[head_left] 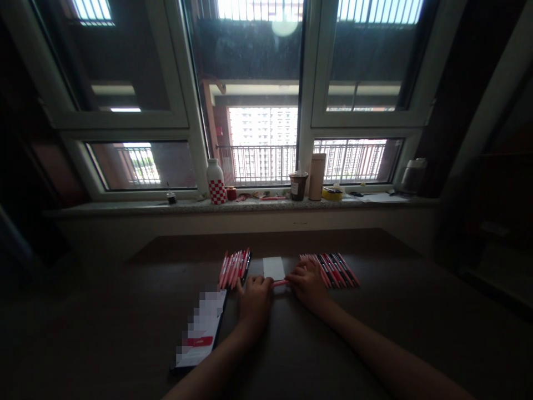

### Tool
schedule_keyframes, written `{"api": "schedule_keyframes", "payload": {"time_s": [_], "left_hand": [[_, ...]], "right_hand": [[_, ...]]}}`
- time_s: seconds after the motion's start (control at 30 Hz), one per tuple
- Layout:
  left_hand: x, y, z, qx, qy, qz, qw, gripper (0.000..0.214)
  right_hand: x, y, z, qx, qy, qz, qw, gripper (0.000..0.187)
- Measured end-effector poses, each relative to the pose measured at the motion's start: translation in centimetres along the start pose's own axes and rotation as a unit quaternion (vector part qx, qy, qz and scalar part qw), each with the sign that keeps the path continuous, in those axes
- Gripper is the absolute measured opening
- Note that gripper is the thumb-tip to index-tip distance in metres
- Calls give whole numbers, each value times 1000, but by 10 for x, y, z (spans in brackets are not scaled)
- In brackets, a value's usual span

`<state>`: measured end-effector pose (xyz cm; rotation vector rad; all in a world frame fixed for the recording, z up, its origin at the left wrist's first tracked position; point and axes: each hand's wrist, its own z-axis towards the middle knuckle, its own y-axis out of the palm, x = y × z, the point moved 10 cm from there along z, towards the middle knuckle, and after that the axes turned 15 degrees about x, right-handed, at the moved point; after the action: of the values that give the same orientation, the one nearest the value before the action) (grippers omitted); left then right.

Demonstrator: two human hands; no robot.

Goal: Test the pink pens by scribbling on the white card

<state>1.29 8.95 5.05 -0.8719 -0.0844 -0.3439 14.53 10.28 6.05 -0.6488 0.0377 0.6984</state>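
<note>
A pink pen (280, 283) lies crosswise between my hands, just in front of a small white card (273, 266) on the table. The fingers of my left hand (255, 300) are closed on its left end. My right hand (310, 284) pinches its right end. Left of my left hand lies a row of pink, red and black pens (234, 268). Another row of pens (335, 270) lies beside my right hand, partly hidden by it. Both pen ends are covered by my fingers.
A phone (208, 333) with a lit, partly blurred screen lies left of my left forearm on the dark table (375, 344). Behind, the windowsill (187, 205) bears a checkered bottle (216, 183), a drink cup (298, 186), a tall tan box (317, 178) and a yellow tape roll (332, 193).
</note>
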Motion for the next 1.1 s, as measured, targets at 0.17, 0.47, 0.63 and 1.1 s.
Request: {"api": "schedule_keyframes", "payload": {"time_s": [0.17,0.47,0.63,1.1], "left_hand": [[-2,2,0,-14,-8,-4,1000,22],[0,0,1,-12,-9,-1,1000,27],[0,-1,1,-7,-10,-5,1000,29],[-1,-4,2,4,-11,17,1000,24]], "right_hand": [[-1,0,1,0,5,14,1000,10],[-1,0,1,2,4,1,1000,10],[-2,-2,2,7,2,0,1000,11],[-1,-2,1,12,7,14,1000,10]]}}
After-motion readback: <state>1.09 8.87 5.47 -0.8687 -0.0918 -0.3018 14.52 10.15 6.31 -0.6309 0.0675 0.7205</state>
